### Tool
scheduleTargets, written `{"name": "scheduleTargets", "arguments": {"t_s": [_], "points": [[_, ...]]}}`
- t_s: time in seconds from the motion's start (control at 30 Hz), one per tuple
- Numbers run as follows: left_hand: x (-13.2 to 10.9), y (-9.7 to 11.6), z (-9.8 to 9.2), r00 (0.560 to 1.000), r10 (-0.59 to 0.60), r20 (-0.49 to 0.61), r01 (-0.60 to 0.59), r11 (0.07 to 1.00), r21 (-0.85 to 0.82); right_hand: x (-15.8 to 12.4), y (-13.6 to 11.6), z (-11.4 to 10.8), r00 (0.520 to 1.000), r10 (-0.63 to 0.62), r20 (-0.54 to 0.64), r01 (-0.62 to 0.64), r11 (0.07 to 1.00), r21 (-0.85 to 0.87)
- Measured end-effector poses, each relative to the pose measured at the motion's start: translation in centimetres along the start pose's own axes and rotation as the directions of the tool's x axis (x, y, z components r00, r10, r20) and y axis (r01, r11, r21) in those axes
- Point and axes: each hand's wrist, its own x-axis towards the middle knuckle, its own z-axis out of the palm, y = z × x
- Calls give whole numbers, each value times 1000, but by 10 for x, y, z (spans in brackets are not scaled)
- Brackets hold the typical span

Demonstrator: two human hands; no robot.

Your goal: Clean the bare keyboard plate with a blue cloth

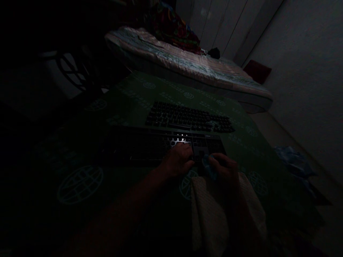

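Observation:
A dark keyboard (139, 142) lies across a green printed cover, and patterned holes show in a bright patch on it. My left hand (179, 159) rests on its lower middle with fingers curled together against it. In my right hand (223, 167) a bunched blue cloth (209, 167) is gripped, close to the keyboard's lower right edge. Rows of dark keycaps (187, 116) are laid out in keyboard order just beyond. Under my right forearm is a beige cloth (206, 210). Deep shadow hides the fingertips of the left hand.
The green cover (77, 150) bears pale globe prints. Beyond it is a mattress (187, 66) with a dark red patterned blanket (174, 30). A bluish cloth heap (294, 162) lies on the floor at right, near the wall (308, 89). A wheel-shaped metal frame (71, 69) stands at left.

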Motion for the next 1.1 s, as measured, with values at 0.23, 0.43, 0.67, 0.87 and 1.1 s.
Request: {"name": "scheduleTargets", "arguments": {"t_s": [0.23,0.43,0.67,0.87,1.1], "points": [[0,-1,1,1000,7,-4,-7,1000,12,2,2,1,999,20,-45,-20,1000,10],[0,-1,2,1000,14,-8,-14,1000,10,2,-3,1,999,29,-17,-29,1000,-5],[0,-1,1,1000,0,5,0,1000,11,2,1,-2,1000,23,-7,-23,1000,-12],[-1,-1,1,1000,6,-5,-6,1000,12,3,4,-8,995,88,-40,-88,996,5],[0,0,1,1000,-13,10,13,1000,2,3,5,-11,997,75,-19,-75,997,-11]]}}
